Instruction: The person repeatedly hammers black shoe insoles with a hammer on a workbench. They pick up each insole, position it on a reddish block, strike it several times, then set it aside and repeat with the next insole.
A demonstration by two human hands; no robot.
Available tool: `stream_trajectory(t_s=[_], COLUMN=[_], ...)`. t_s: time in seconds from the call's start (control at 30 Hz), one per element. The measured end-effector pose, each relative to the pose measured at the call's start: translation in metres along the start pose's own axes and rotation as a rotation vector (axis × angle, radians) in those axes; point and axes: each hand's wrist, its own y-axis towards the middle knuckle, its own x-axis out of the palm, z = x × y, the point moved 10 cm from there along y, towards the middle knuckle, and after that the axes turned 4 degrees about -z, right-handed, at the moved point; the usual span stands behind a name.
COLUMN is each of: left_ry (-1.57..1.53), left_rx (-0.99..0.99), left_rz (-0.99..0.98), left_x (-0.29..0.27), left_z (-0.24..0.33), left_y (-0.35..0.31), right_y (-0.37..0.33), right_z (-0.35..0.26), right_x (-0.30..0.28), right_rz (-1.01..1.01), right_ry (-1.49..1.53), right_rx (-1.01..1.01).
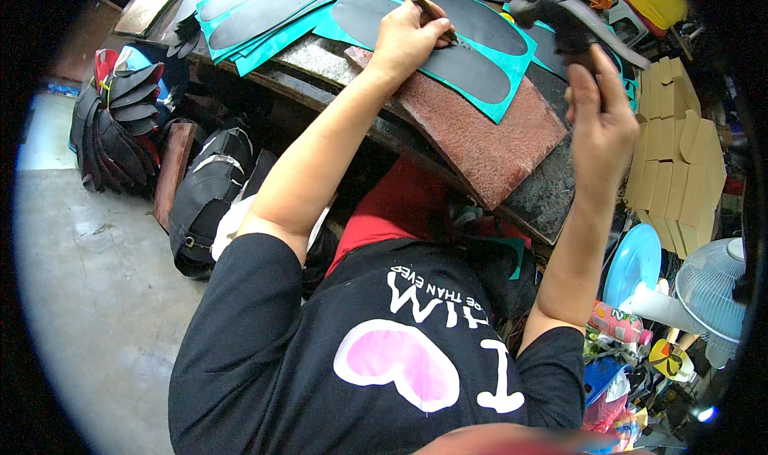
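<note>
My left hand (404,45) grips a short dark metal punch (428,8) upright, its lower end on a black sole-shaped piece (472,72) backed with a teal sheet (498,109). A row of small marks runs along the black surface by the tip. Under the sheet lies a reddish-brown slab (512,152) on the dark workbench. My right hand (602,115) is closed round the handle of a hammer (570,21), raised to the right of the punch and apart from it. The hammer is slightly blurred.
More teal sheets with black sole shapes (272,23) are stacked on the bench's left. A bundle of black pieces (120,127) and a black bag (212,203) stand at left. Folded cardboard (672,167), a blue round lid (632,263) and a fan (712,283) are at right.
</note>
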Motion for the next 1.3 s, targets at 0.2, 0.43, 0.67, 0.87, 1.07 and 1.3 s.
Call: stream_trajectory(t_s=[0.2, 0.43, 0.67, 0.87, 1.07, 1.3], left_ry=[0.740, 0.012, 0.333, 0.437, 0.955, -0.063], left_rx=[0.370, -0.032, 0.071, 0.134, 0.472, -0.028], left_rz=[-0.066, 0.137, 0.021, 0.026, -0.041, 0.072], left_x=[0.030, -0.013, -0.028, -0.024, 0.025, -0.022], left_z=[0.041, 0.003, 0.000, 0.012, 0.050, -0.010], left_y=[-0.016, -0.002, 0.010, 0.006, -0.013, 0.009], right_y=[-0.002, -0.016, -0.010, 0.011, 0.011, 0.005], right_z=[-0.037, 0.042, 0.047, -0.013, -0.035, 0.030], right_x=[-0.005, 0.030, 0.029, 0.005, 0.042, 0.031], right_rz=[0.112, -0.170, -0.153, -0.044, 0.007, -0.096], right_ry=[0.005, -0.218, -0.124, 0.010, -0.208, -0.070], right_rx=[-0.193, 0.179, 0.188, -0.059, -0.288, 0.084])
